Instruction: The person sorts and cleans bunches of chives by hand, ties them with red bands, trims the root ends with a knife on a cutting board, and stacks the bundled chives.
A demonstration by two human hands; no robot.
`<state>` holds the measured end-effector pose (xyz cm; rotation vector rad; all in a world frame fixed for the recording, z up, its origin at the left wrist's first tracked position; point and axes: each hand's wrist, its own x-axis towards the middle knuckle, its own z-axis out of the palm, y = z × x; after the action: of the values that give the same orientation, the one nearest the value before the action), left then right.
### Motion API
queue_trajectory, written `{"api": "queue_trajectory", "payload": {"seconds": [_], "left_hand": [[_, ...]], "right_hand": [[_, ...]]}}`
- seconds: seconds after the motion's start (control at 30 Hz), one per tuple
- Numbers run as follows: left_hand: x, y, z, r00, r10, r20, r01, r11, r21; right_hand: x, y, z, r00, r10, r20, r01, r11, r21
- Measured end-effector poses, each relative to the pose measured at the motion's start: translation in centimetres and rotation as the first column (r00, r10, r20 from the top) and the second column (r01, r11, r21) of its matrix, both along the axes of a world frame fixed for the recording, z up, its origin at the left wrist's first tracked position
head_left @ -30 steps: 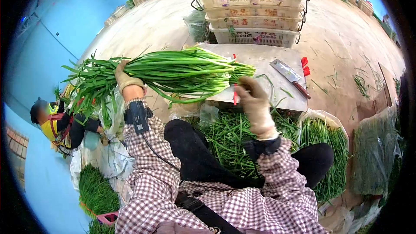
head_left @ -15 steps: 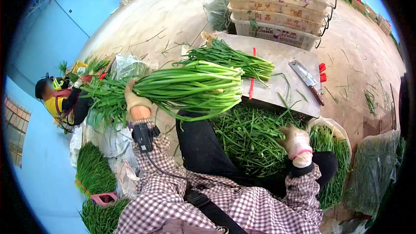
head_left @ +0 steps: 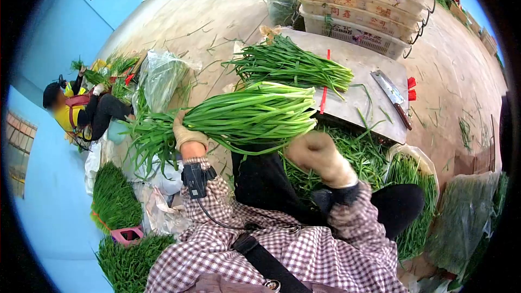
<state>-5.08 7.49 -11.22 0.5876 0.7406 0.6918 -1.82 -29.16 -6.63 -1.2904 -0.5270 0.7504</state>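
My gloved left hand (head_left: 187, 133) is wrapped round the leafy part of a big bunch of green stalks (head_left: 255, 114), whose pale ends point right. Just below those pale ends is my gloved right hand (head_left: 315, 154), blurred, its fingers curled; whether it holds anything cannot be made out. A second bunch (head_left: 293, 65) lies on the low metal table (head_left: 374, 65) over a red strip (head_left: 323, 100). To its right lies a cleaver (head_left: 392, 95) with a brown handle. Loose cut greens (head_left: 353, 154) are heaped below the table edge.
Stacked white crates (head_left: 358, 11) stand behind the table. Red ties (head_left: 412, 89) are at its right edge. Bagged greens (head_left: 410, 184) stand at the right, more greens (head_left: 114, 195) at the left. A person (head_left: 81, 103) sits at the far left.
The held bunch has come off the table, leaving the other bunch visible there. My right hand swung down and right, then back left to the stalk ends. The view has shifted.
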Motion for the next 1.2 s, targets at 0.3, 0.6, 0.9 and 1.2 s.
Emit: {"api": "queue_trajectory", "payload": {"seconds": [0.3, 0.6, 0.9, 1.2], "left_hand": [[-0.3, 1.0, -1.6, 0.999, -0.038, 0.03, 0.038, 0.999, -0.017], [-0.8, 0.0, -0.8, 0.997, -0.075, 0.002, 0.074, 0.989, 0.126], [-0.6, 0.5, -1.5, 0.993, -0.087, -0.081, 0.098, 0.984, 0.151], [-1.1, 1.8, -4.5, 0.98, -0.006, -0.197, 0.044, 0.981, 0.187]], "right_hand": [[1.7, 2.1, -1.7, 0.487, -0.327, 0.81, 0.638, 0.766, -0.074], [3.8, 2.7, -0.8, 0.331, 0.246, 0.911, 0.638, 0.653, -0.408], [3.7, -4.5, -7.1, 0.347, -0.301, 0.888, 0.833, 0.535, -0.144], [-2.3, 2.8, -10.5, 0.986, -0.161, -0.046, 0.157, 0.984, -0.085]]}}
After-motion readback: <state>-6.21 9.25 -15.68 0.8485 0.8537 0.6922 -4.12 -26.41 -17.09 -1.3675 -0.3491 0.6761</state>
